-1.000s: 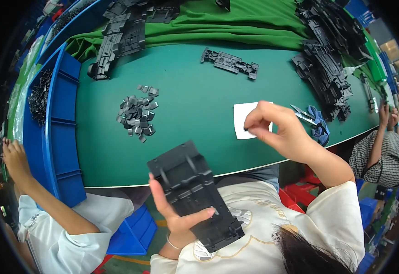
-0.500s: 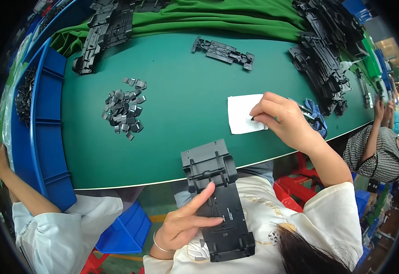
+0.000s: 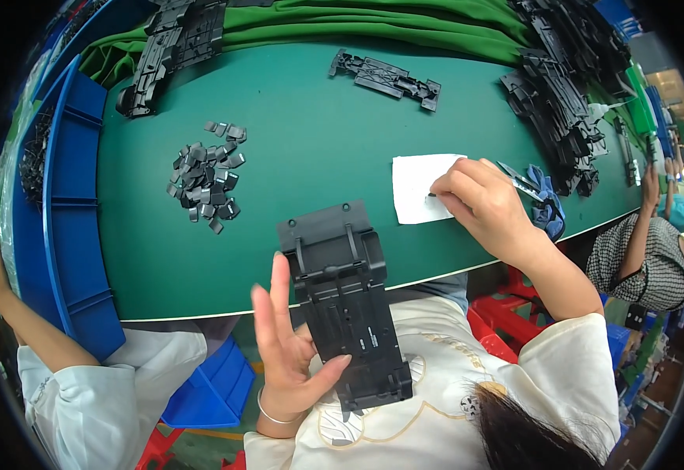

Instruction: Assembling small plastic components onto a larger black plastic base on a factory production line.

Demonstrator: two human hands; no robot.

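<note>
My left hand (image 3: 291, 364) holds a black plastic toy-car chassis (image 3: 348, 313) at the table's front edge. Its thumb lies across the chassis face, two fingers stretch up along the left side, and the rest are hidden behind. The chassis stands tilted, its flat end plate toward the table. Over a white paper square (image 3: 416, 176), my right hand (image 3: 483, 204) pinches a small dark piece (image 3: 431, 195) between thumb and fingertips. That piece is too small to make out closely. Right of this hand lie a pointed metal tool (image 3: 521, 182) and a blue cloth (image 3: 547, 207).
Small dark-grey pieces (image 3: 205, 180) lie heaped on the green table (image 3: 295, 141). Another chassis (image 3: 385, 78) rests at the back; more are stacked far left (image 3: 173, 55) and right (image 3: 557, 117). Blue bins (image 3: 79, 211) line the left edge. Co-workers sit on both sides.
My left hand has shifted left and up with the chassis, and its fingers have moved from the chassis face to its left side. My right hand stays pinched over the paper.
</note>
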